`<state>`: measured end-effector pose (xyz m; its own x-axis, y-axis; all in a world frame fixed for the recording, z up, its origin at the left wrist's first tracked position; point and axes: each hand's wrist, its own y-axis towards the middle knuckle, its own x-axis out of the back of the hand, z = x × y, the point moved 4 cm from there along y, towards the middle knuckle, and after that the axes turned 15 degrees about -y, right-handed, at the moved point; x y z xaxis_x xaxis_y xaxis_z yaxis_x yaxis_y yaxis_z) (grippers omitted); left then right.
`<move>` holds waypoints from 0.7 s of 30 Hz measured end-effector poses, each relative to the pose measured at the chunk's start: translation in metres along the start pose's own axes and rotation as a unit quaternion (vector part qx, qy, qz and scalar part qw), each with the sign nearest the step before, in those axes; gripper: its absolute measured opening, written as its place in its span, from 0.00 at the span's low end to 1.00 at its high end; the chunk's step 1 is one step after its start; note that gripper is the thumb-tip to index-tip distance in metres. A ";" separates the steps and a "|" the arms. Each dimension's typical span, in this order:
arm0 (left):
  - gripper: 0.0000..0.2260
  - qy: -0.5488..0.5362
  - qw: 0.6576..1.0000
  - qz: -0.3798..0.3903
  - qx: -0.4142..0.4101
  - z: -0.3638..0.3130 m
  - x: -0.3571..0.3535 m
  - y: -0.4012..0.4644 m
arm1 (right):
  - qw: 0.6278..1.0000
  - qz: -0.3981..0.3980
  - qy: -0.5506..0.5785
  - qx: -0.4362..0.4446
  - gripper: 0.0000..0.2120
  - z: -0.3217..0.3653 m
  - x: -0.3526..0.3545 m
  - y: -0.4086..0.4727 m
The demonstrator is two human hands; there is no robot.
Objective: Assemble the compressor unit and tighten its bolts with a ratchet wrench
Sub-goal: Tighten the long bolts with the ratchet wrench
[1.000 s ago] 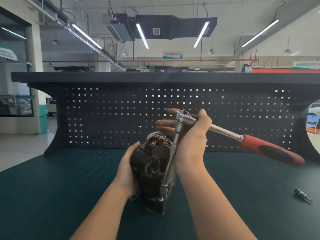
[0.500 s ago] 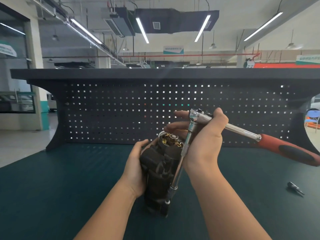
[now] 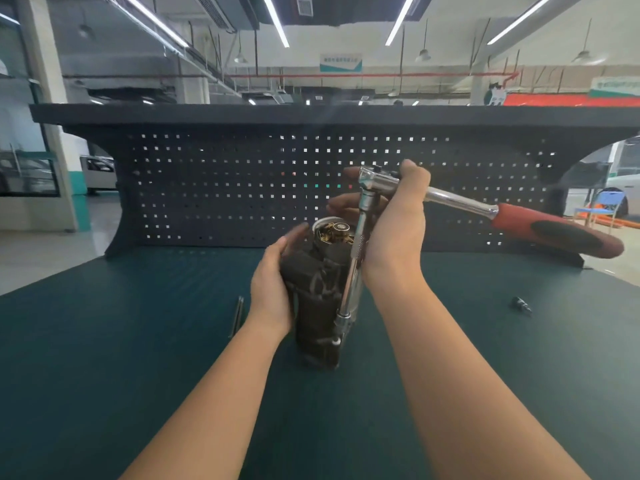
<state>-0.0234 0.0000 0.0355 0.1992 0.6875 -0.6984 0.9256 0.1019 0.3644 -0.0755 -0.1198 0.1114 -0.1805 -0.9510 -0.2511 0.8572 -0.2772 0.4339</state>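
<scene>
Directly below the right hand [image 3: 394, 233] gripping the ratchet wrench [image 3: 450, 199] head, its extension runs down the compressor unit [image 3: 322, 292], which the left hand [image 3: 273, 282] clasps.

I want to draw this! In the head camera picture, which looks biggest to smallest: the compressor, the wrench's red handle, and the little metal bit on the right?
1. Compressor
2. Red handle, slightly smaller
3. Metal bit, tiny

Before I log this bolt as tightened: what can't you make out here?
All in the head view:
- Bolt head: covered by the socket on the ratchet wrench extension.
- Compressor unit, left side: behind the left hand.
- Right hand fingertips: behind the wrench head.
- Small bit on the green mat: too small to identify.
- Thin rod near the left wrist: blurred.
</scene>
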 end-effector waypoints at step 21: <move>0.16 0.498 0.759 0.179 -0.380 -0.039 -0.029 -0.027 | 0.983 0.058 -0.150 0.091 0.31 0.006 -0.016 0.010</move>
<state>-0.0669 0.0051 0.0699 -0.2986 0.9327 0.2023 0.3414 -0.0936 0.9353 -0.0671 -0.1082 0.1248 -0.2444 -0.9676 0.0636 0.7846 -0.1588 0.5993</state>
